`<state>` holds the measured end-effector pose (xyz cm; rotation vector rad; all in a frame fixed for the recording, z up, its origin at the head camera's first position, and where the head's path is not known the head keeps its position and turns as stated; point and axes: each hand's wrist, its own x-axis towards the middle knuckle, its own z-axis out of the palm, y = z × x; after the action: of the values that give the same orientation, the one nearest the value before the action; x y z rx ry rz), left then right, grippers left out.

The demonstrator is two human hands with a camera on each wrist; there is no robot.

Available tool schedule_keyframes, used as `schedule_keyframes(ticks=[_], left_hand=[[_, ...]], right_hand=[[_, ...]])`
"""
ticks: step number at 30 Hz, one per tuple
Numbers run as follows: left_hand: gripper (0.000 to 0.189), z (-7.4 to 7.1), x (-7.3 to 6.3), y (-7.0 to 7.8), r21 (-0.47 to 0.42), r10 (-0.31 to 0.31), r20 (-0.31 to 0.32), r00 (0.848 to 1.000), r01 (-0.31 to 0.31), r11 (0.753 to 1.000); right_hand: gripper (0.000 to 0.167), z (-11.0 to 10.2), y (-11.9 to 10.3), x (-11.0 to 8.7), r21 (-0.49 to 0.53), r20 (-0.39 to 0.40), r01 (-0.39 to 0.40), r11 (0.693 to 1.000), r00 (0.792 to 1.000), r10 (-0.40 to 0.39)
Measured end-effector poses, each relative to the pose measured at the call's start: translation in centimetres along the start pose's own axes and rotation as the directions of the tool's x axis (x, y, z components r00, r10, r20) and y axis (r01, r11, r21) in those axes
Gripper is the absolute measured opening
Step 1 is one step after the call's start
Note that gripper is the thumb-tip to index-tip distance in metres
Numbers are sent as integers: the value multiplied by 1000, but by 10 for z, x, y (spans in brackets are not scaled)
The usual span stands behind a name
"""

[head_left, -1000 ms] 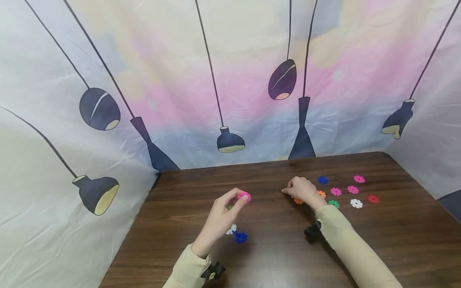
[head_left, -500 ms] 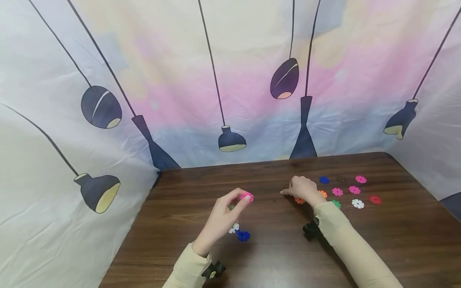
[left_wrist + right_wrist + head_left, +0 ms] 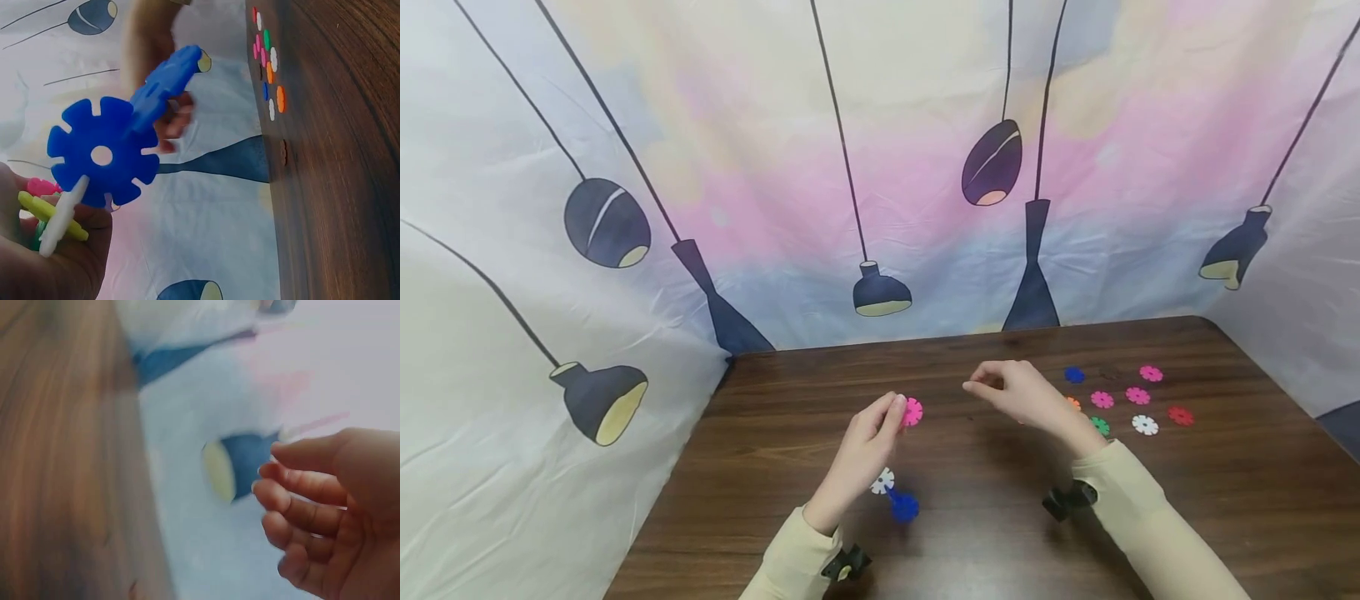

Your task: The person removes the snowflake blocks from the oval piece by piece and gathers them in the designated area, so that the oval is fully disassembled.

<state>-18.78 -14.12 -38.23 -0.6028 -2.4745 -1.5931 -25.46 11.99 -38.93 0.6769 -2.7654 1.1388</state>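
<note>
the desk [image 3: 775, 425] runs back to a far edge against the printed backdrop [image 3: 925, 200]; its far-right corner is rounded and its left edge slants down toward you. your left hand [image 3: 853, 460] is well in from that left edge and short of the far one, and a stretch of wood grain gives room between it and your right hand [image 3: 1022, 398]. room is tighter on your right: loose flower discs [image 3: 1145, 397] in blue, pink, white, red, green and orange lie spread past that hand, some partly behind your right arm in the head view. the left-wrist view shows a brown disc [image 3: 284, 152] on the desk, apart from the others.

your left forearm slants forward and inward, its fingers [image 3: 880, 410] clamped on a chain of flower discs held up off the desk. a pink disc [image 3: 915, 412] shows at the fingertips; a white disc [image 3: 57, 225] crosses a yellow-green disc [image 3: 78, 232] and slots into a blue disc [image 3: 128, 153], with a second blue disc [image 3: 164, 78] joined on at an angle. your right hand is raised above the desk, fingers loosely bent, thumb and index tips slightly apart.
</note>
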Motion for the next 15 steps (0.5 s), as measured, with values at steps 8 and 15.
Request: schedule_keyframes(ticks=[8,15], left_hand=[[22,1,-3,4,-16,-35,26,999,36,999],[18,6,-4,2,9,22,47,999,-23,1000]], right_hand=[[15,4,-42,-16,148,40,254,956,964,-262],[13,10,-47,-19,176,60,293,940,950,-308]])
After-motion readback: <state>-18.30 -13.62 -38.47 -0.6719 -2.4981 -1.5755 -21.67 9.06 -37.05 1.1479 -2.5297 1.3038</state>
